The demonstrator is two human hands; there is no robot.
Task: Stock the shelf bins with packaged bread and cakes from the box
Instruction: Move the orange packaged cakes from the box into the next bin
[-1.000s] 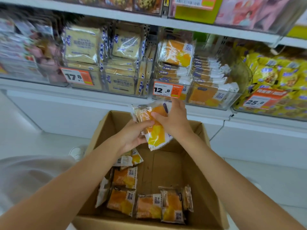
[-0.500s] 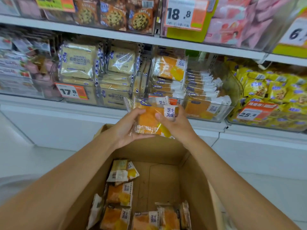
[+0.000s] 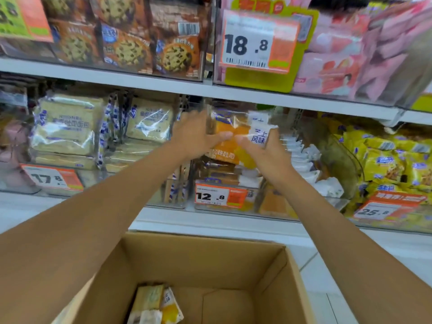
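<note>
An orange-and-white packaged toast pack (image 3: 230,146) is held up at the mouth of the clear shelf bin (image 3: 236,202) with the 12.8 price tag. My left hand (image 3: 194,136) grips its left edge and my right hand (image 3: 264,148) grips its right side, thumbs meeting on the front. The pack sits on top of matching orange packs stacked in that bin. Below, the open cardboard box (image 3: 287,272) stands on the floor, and a few more packs (image 3: 155,305) show at its bottom.
A bin of pale bread packs (image 3: 70,129) with a 17.8 tag is to the left, a bin of yellow snack packs (image 3: 388,164) with a 25.8 tag to the right. The upper shelf edge (image 3: 210,90) hangs just above my hands, carrying cookie packs and pink packs.
Both hands have lifted the orange pack from over the box up and forward into the mouth of the 12.8 bin. The view has tilted up towards the shelves.
</note>
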